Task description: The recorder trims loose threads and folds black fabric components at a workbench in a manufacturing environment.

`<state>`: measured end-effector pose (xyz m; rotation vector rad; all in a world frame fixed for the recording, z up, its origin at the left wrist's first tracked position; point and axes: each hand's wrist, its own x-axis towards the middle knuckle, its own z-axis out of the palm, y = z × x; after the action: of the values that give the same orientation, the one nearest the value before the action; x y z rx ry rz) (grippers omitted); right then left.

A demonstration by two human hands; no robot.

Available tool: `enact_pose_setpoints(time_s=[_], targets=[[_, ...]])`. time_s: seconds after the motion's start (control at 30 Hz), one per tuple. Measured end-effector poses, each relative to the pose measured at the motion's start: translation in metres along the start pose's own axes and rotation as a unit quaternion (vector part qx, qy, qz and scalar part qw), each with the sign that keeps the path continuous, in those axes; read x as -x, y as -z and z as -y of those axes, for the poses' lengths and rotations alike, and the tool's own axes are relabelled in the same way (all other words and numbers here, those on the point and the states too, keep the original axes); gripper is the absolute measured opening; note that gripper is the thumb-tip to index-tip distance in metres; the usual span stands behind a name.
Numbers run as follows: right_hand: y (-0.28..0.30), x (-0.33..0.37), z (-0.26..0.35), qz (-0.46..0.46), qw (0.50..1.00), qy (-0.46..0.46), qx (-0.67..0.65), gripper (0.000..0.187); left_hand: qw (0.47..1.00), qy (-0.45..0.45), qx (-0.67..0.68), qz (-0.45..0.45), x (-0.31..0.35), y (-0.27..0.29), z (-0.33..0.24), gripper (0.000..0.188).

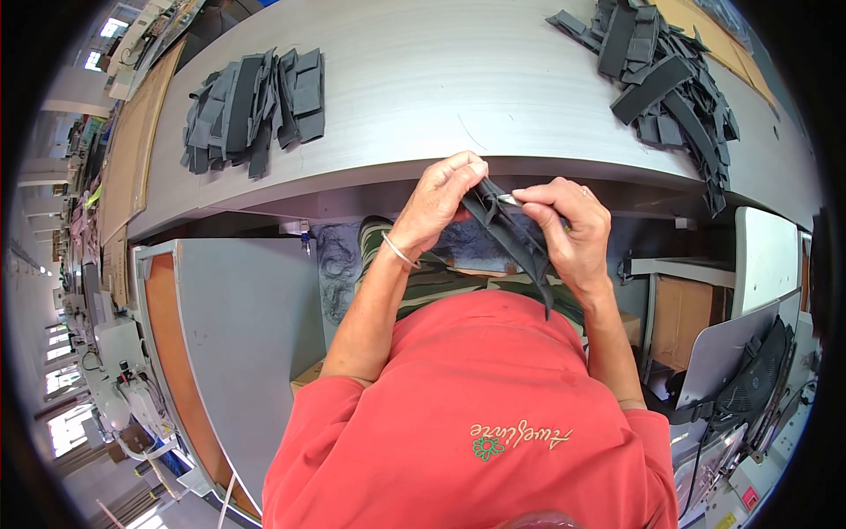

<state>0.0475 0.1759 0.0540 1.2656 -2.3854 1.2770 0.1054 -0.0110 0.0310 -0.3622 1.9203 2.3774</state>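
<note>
Between my hands hangs a dark grey fabric strip (508, 227), its lower end dangling in front of my red shirt. My left hand (443, 196) pinches the strip's upper end between thumb and fingers. My right hand (571, 227) is closed around a small tool with a pale tip (509, 200), which meets the cloth near the left fingers. Most of the tool is hidden in the palm, so its exact kind does not show. Both hands are just in front of the table's near edge, above my lap.
On the pale table (397, 88) lie a stack of grey fabric pieces (251, 110) at left and a looser heap (665, 93) at far right. A grey cabinet panel (242, 326) stands left of me. A cardboard box (680, 322) sits under the table at right.
</note>
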Motion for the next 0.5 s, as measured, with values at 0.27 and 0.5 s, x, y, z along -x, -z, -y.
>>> enact_pose_setpoints(time_s=[0.27,0.5], targets=[[-0.01,-0.007,-0.005,0.104,0.905,-0.265,-0.316,0.02,0.998,-0.066,-0.008,0.013,-0.002,-0.005,-0.01,0.032],[-0.012,-0.02,-0.012,0.083,0.758,-0.309,-0.568,0.014,0.977,-0.075,0.176,0.098,-0.008,-0.009,0.003,0.054]])
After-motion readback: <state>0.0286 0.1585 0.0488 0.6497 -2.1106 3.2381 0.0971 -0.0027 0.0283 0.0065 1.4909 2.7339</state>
